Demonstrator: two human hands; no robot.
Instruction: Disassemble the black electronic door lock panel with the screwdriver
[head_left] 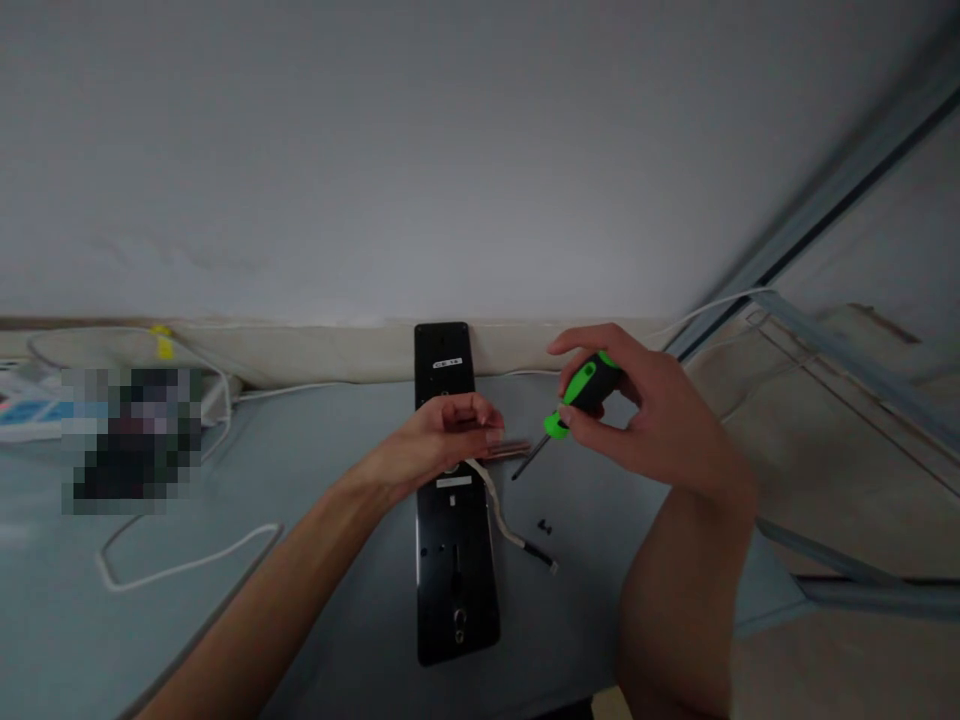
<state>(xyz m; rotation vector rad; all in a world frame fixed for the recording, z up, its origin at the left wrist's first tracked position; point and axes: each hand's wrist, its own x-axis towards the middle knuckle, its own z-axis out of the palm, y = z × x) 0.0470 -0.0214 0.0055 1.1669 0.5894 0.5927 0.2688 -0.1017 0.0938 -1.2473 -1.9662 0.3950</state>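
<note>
My right hand (637, 410) grips a green-and-black screwdriver (589, 388), its shaft slanting down and left. The tip hangs above the table, right of a long black panel (457, 560). Over the panel's middle, my left hand (454, 430) has its fingers curled and its thumb pressed in. A thin, shiny, reddish-brown piece (508, 450) sticks out from its fingertips; its kind cannot be made out. The panel carries white labels and looks like a door-lock plate lying face down. From it runs a pale cable (499, 510) with a black-sleeved end. Small dark screws (544, 526) lie right of the panel.
The blue-grey table (337, 620) meets a pale wall (337, 180). White cords (191, 565) run across the left side, near a pixelated dark object (142, 430) and a blue-and-white box (45, 415). A metal frame (862, 590) stands at the right.
</note>
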